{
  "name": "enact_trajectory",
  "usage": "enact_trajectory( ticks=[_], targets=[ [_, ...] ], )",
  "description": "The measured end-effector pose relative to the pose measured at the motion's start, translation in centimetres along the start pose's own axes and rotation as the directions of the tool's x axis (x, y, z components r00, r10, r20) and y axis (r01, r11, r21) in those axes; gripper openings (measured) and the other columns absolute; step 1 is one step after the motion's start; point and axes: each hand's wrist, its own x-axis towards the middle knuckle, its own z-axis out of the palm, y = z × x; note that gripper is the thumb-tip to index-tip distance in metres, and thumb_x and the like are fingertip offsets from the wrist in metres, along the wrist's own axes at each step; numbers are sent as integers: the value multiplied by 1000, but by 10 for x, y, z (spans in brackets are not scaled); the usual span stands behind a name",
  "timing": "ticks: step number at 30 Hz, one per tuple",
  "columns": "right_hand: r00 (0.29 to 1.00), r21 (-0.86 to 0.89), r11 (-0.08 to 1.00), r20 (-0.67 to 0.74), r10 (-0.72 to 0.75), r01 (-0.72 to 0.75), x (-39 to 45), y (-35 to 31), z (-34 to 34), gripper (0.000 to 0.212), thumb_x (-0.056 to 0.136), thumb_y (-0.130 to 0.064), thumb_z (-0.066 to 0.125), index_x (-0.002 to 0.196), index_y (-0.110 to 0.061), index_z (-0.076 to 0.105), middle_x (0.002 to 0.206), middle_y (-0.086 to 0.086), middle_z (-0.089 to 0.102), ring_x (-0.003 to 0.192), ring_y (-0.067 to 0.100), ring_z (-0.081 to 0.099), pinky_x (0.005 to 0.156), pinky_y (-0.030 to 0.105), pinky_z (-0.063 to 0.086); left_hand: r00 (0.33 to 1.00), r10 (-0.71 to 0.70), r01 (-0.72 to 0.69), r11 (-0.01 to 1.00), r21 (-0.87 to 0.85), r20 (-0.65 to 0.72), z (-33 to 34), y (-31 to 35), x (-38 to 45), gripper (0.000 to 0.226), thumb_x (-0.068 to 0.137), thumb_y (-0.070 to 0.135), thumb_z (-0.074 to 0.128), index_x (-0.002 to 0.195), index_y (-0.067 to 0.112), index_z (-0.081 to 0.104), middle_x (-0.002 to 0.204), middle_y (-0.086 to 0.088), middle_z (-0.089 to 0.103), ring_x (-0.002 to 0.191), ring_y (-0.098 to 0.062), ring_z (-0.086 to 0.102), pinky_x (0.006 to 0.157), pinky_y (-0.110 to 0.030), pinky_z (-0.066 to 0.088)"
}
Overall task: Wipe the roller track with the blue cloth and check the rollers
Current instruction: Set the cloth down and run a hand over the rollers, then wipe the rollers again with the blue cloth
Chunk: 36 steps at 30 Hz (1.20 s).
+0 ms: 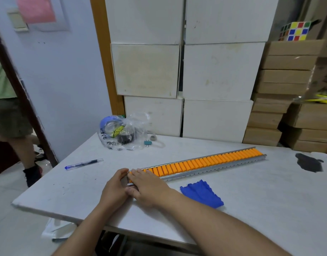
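A long metal roller track (214, 168) with a row of orange rollers (205, 160) lies slantwise across the white table (251, 200). Its near left end is covered by both hands. My left hand (113, 186) wraps around that end from the left. My right hand (146, 185) lies flat over the first rollers, fingers stretched out and thumb tucked against the rail. The blue cloth (202, 194) lies crumpled on the table just right of my right hand, untouched.
A blue pen (83, 164) lies at the left. A clear plastic bag (124, 133) with tape rolls and a binder clip (148, 143) sit at the back. A dark stain (308, 162) marks the right side. White and brown boxes stand behind. A person stands far left.
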Motion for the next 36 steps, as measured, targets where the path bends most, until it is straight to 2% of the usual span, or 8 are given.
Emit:
enact_trajectory(
  ticks=[9, 15, 20, 24, 27, 29, 32, 36],
  targets=[
    [1000, 5, 1000, 9, -17, 17, -9, -1, -14, 61, 99, -43, 40, 147, -7, 31, 158, 15, 23, 145, 28, 19, 117, 42, 16, 1000, -8, 8, 1000, -21, -7, 0, 4, -1, 83, 47, 48, 64, 127, 29, 48, 122, 10, 59, 110, -10, 55, 95, -35, 42],
    [977, 47, 976, 30, 213, -214, -90, 39, -69, 48, 91, -52, 48, 130, -26, 52, 133, -5, 54, 122, 19, 50, 99, 36, 42, 1000, 7, -7, 1000, 10, -18, 2, 6, 0, 74, 65, 30, 82, 130, 27, 47, 126, 8, 60, 114, -15, 54, 91, -33, 42],
    [871, -24, 924, 325, 368, -381, -146, 74, -93, 98, 66, -64, 69, 149, -38, 23, 160, -12, 11, 146, 15, 11, 116, 37, 19, 1000, 0, 1, 1000, 12, -15, 0, 4, 0, 75, 67, 28, 81, 133, 25, 45, 130, 5, 59, 117, -17, 54, 94, -35, 43],
    [811, 12, 902, 443, 382, -432, -157, 85, -83, 101, 72, -51, 72, 151, -42, 10, 161, -13, -3, 148, 13, 0, 119, 38, 12, 1000, 4, -3, 1000, 26, -16, 1, 4, -2, 76, 68, 29, 81, 134, 25, 44, 131, 4, 58, 118, -18, 54, 96, -37, 43],
    [867, 68, 900, 311, 391, -430, -155, 88, -75, 60, 88, -42, 55, 144, -42, 33, 156, -11, 28, 142, 14, 29, 110, 30, 29, 1000, 9, -8, 999, 34, -18, 1, 4, -2, 74, 69, 29, 80, 134, 24, 45, 130, 4, 59, 116, -18, 54, 93, -35, 42],
    [900, 148, 892, 167, 402, -426, -153, 86, -75, 24, 94, -36, 48, 115, -46, 56, 120, -13, 62, 109, 15, 59, 87, 26, 44, 1000, 10, -9, 999, 41, -17, 2, 4, -3, 74, 69, 29, 80, 134, 24, 45, 130, 4, 59, 115, -18, 54, 92, -34, 42],
    [869, 410, 808, -68, 491, -424, -137, 78, -83, 20, 97, -26, 46, 82, -33, 58, 77, -8, 62, 71, 15, 57, 62, 26, 40, 1000, 0, 0, 999, 41, -12, 2, 4, -2, 74, 68, 30, 80, 134, 25, 45, 130, 5, 59, 115, -18, 54, 92, -35, 43],
    [747, 643, 718, -333, 575, -266, -87, 55, -91, 21, 97, -19, 44, 78, -20, 53, 70, 0, 53, 66, 17, 48, 58, 27, 34, 1000, -12, 12, 1000, 22, 3, 2, 8, -5, 73, 68, 29, 80, 132, 26, 46, 123, 10, 59, 109, -13, 54, 89, -32, 42]
  ],
)
